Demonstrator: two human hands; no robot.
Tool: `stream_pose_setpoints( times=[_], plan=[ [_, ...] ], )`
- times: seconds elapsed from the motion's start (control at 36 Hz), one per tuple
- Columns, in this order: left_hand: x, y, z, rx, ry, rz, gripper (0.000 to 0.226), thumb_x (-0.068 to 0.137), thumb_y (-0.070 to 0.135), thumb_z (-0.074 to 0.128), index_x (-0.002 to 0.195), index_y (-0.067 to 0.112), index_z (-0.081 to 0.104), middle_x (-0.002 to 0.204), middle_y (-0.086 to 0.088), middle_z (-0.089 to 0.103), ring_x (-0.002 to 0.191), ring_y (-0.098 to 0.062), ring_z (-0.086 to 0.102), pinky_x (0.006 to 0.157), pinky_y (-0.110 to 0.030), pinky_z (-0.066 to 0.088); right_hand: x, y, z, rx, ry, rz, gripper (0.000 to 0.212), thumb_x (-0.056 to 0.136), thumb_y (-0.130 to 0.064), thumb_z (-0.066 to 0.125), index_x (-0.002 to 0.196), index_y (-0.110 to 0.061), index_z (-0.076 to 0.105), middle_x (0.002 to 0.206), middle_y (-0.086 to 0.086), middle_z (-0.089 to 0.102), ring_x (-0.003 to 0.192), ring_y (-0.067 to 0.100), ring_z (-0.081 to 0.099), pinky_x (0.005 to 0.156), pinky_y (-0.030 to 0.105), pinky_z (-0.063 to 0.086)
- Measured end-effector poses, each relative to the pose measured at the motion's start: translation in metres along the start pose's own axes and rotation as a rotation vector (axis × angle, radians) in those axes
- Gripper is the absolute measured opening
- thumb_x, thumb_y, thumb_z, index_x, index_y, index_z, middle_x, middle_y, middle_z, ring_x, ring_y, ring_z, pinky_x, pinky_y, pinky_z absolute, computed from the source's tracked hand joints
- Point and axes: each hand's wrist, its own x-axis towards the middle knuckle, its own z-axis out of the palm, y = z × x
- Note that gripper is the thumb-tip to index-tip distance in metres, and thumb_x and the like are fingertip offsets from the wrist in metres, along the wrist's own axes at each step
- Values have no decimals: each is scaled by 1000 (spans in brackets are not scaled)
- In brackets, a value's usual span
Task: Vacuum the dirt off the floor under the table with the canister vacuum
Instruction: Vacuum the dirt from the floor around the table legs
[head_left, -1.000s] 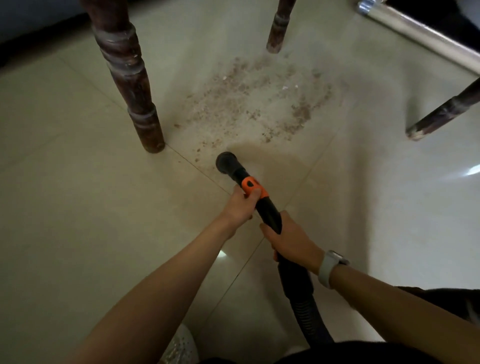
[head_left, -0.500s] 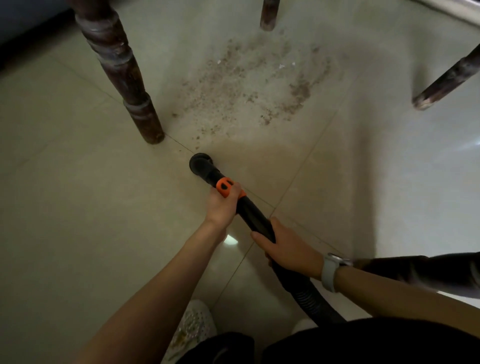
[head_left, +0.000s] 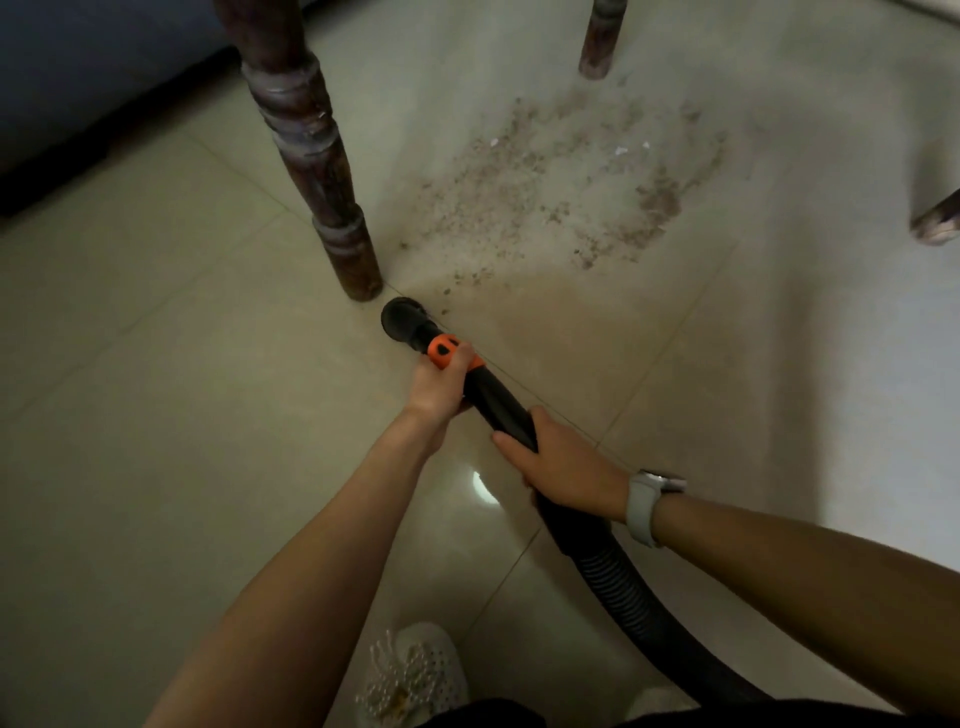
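Both hands hold the black vacuum tube (head_left: 501, 402). From the head view I see my left hand (head_left: 439, 387) wrapped round the tube just behind the orange collar (head_left: 442, 351), with the thumb lying on the orange part. My right hand (head_left: 563, 465) grips the tube lower down, close to where the ribbed hose (head_left: 621, 587) starts. A pale watch (head_left: 647, 501) sits on the right wrist.

At the far end of the tube is the round black nozzle (head_left: 401, 322). It points down at the floor (head_left: 130, 415) and sits just beside the foot of the near table leg (head_left: 311, 150). I cannot tell if it touches the leg. The nozzle is at the near edge of the dirt (head_left: 550, 192), with a few specks right next to it.

The dirt is a wide brown patch of crumbs on the pale tiles, with some small white bits in it. It lies between the near table leg, a far table leg (head_left: 600, 39) at the top, and another leg end (head_left: 937, 226) at the right edge.

The hose bends away to the lower right and goes out of sight. A white shoe (head_left: 415, 675) with little holes shows at the bottom. Something dark blue (head_left: 78, 67) fills the top left corner.
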Motion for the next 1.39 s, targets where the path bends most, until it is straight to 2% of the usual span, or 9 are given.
stream_pose_setpoints(
  times=[0.17, 0.36, 0.47, 0.58, 0.69, 0.78, 1.03, 1.19, 1.39],
  plan=[
    [10, 8, -14, -58, 90, -3, 14, 98, 24, 49, 86, 18, 49, 87, -6, 58, 83, -20, 60, 82, -38, 54, 25, -19, -9, -91, -82, -74, 33, 96, -42, 49, 105, -11, 43, 76, 4, 58, 61, 16, 57, 57, 29, 49],
    [22, 5, -32, -67, 118, 34, 25, 100, 28, 44, 114, 8, 44, 90, -7, 54, 80, -18, 58, 62, -29, 50, 32, -33, 6, -252, -8, -90, 34, 96, -46, 47, 102, -13, 40, 71, -2, 49, 57, 15, 48, 50, 28, 35],
    [18, 6, -19, -60, 50, -4, 22, 99, 25, 43, 114, 8, 44, 91, -9, 53, 80, -19, 57, 60, -30, 50, 20, -24, 5, -184, 39, -48, 38, 96, -47, 46, 107, -11, 45, 75, 2, 53, 63, 19, 54, 57, 33, 45],
    [8, 1, -1, -49, -63, -33, 11, 99, 24, 44, 102, 13, 45, 91, -8, 53, 80, -18, 56, 63, -31, 51, 0, -10, 9, -182, 123, 12, 34, 95, -49, 45, 100, -16, 42, 70, -4, 51, 57, 14, 50, 53, 28, 40],
    [0, -4, 13, -33, -136, -46, 27, 99, 25, 44, 121, 9, 39, 98, -8, 53, 83, -18, 57, 64, -31, 52, -13, 3, 3, -161, 155, 49, 32, 95, -51, 45, 95, -18, 41, 71, -4, 52, 56, 11, 50, 51, 25, 39],
    [-7, -7, 19, -27, -166, -38, 14, 99, 23, 44, 107, 12, 46, 90, -7, 53, 79, -18, 57, 66, -31, 53, -22, 6, 2, -183, 169, 66, 31, 95, -51, 43, 94, -20, 39, 70, -6, 50, 54, 7, 48, 47, 20, 35],
    [-9, -12, 15, 8, -129, 0, 28, 99, 27, 45, 120, 8, 43, 94, -8, 56, 82, -18, 59, 63, -29, 53, -22, 6, 2, -109, 82, 53, 33, 95, -51, 44, 99, -18, 42, 74, -3, 56, 58, 10, 53, 50, 21, 42],
    [-2, 3, 12, 40, -12, 2, 12, 98, 20, 47, 88, 16, 46, 84, -8, 56, 77, -19, 60, 75, -39, 56, 4, 6, -6, 66, -9, 3, 29, 95, -44, 50, 98, -15, 45, 69, 1, 60, 48, 7, 55, 49, 21, 46],
    [7, -12, -28, -27, 129, 54, 16, 99, 27, 45, 108, 15, 43, 97, -7, 57, 89, -21, 61, 71, -32, 54, 25, -11, 8, -170, -52, -102, 29, 95, -43, 50, 95, -16, 40, 68, -2, 51, 56, 16, 51, 50, 27, 38]
  ],
)
